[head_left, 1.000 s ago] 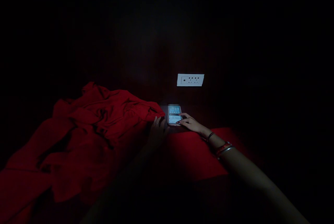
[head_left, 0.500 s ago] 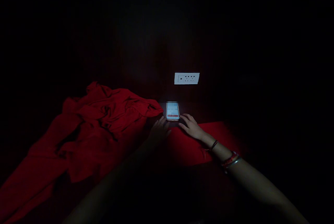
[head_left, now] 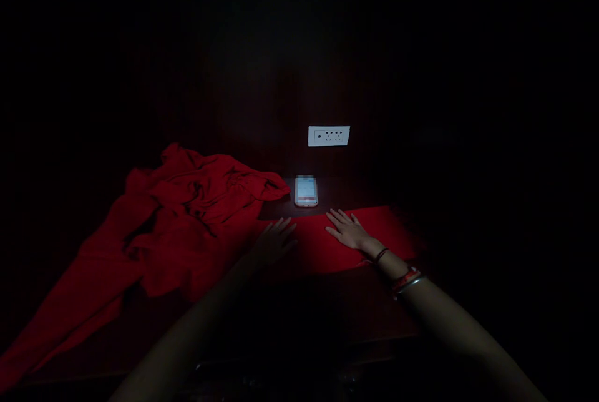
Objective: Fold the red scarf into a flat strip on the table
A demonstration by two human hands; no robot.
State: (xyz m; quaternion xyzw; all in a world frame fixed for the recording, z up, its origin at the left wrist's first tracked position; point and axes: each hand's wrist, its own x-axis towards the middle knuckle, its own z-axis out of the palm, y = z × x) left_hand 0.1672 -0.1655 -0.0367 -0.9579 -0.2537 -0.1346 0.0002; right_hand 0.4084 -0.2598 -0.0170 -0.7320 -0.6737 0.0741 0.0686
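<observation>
A strip of red cloth (head_left: 318,252) lies flat across the dark tabletop. My right hand (head_left: 347,230) rests palm down on it with the fingers spread, bracelets on the wrist. Palm down and in shadow, my left hand (head_left: 276,241) lies on the red fabric further left, fingers apart. Just beyond both hands, touching neither, a phone (head_left: 306,191) lies face up with its screen lit. To the left is a heap of crumpled red fabric (head_left: 201,190); shadow hides whether it joins the flat strip.
A white wall socket plate (head_left: 328,136) is fixed to the dark wall behind the phone. The table's front edge (head_left: 374,341) shows faintly near the bottom. Most of the surroundings are lost in darkness.
Both hands have drawn back from beside the phone and now lie flat on the red cloth. The view has shifted slightly, and the table's front edge has come into sight.
</observation>
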